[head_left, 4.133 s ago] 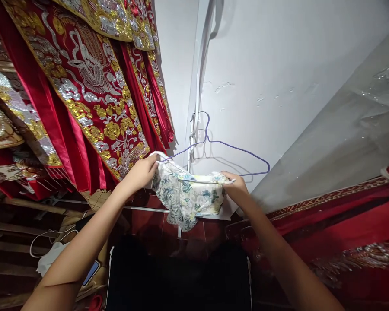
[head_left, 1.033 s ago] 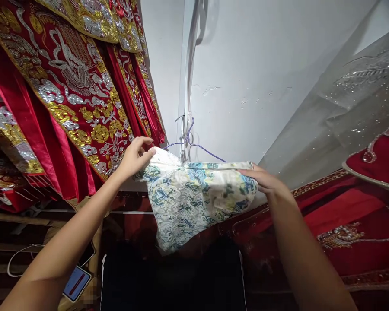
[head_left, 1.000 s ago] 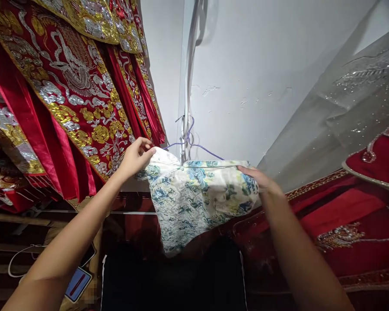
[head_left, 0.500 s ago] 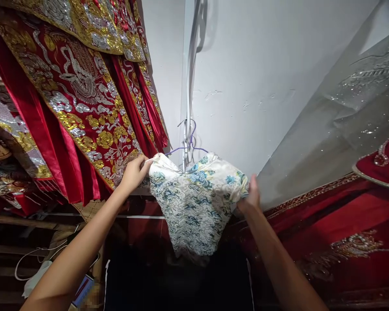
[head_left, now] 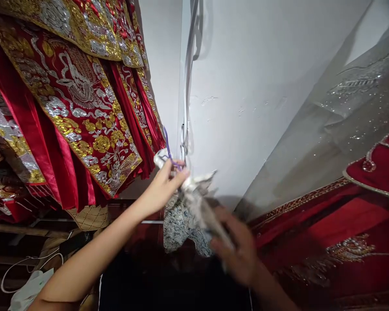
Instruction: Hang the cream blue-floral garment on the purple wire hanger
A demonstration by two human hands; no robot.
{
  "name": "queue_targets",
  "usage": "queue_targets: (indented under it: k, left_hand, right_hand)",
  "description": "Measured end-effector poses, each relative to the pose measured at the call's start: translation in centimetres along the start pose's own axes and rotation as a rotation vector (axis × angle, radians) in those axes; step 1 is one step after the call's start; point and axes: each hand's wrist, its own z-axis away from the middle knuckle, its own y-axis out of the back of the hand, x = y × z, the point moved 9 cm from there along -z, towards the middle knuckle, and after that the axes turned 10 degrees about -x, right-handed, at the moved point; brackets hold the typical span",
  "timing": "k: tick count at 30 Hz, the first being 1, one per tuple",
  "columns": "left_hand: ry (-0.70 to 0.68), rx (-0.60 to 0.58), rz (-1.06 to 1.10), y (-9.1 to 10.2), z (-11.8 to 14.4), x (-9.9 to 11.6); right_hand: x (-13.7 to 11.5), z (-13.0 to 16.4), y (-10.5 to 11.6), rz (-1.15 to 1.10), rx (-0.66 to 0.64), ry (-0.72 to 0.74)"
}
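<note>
A pale garment with a blue and green floral pattern (head_left: 175, 224) hangs crumpled and turned before me, its lower part falling below my hands. My left hand (head_left: 164, 185) is closed around the purple hanger (head_left: 167, 142) and bunched cloth near the garment's neckline. The hanger's hook tips up to the left. Smeared by motion, my right hand (head_left: 238, 248) has thumb and fingers pinched on a stretched fold of the same garment, low on the right side. The exact shape of that fold is blurred.
Red garments with gold and silver embroidery (head_left: 84, 108) hang at the left. A pale strap (head_left: 186, 86) hangs along the white wall (head_left: 240, 86). At right are sheer glittering fabric (head_left: 359, 112) and a red beaded garment (head_left: 337, 224). A white cable (head_left: 11, 276) lies lower left.
My left hand moved right from the garment's shoulder onto the hanger, which has turned and come away from the strap. My right hand moved down and inward, pulling the cloth; the garment has twisted and bunched.
</note>
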Motion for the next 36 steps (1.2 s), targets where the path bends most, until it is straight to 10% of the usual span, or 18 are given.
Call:
queue_targets:
  k: [3, 5, 10, 17, 23, 28, 36]
  left_hand:
    - [0.106, -0.143, 0.053, -2.3, 4.0, -1.3]
    - [0.139, -0.273, -0.049, -2.7, 6.8, -1.8]
    - [0.17, -0.304, -0.366, 1.4, 8.8, -1.7]
    - [0.014, -0.182, -0.415, 6.6, -3.3, -0.3]
    - [0.034, -0.361, -0.207, 4.8, -11.1, -1.9]
    - [0.053, -0.443, -0.207, 2.9, -10.1, -2.7]
    - [-0.005, -0.37, -0.284, 3.1, -9.4, -4.1]
  right_hand:
    - [0.4, 2.3, -8.3, -0.037, -0.664, -0.047]
    - [2.3, 3.6, -10.0, -0.132, -0.872, -0.208]
    - [9.5, 3.6, -5.6, -0.166, -0.607, -0.53]
    - [15.2, 7.7, -4.1, -0.284, -0.483, -0.693]
    - [16.4, 11.2, -4.7, -0.368, -0.5, -0.77]
    - [16.1, 8.9, -4.9, -0.332, -0.46, -0.732]
    - [16.3, -0.2, -11.6, -0.386, -0.545, -0.764]
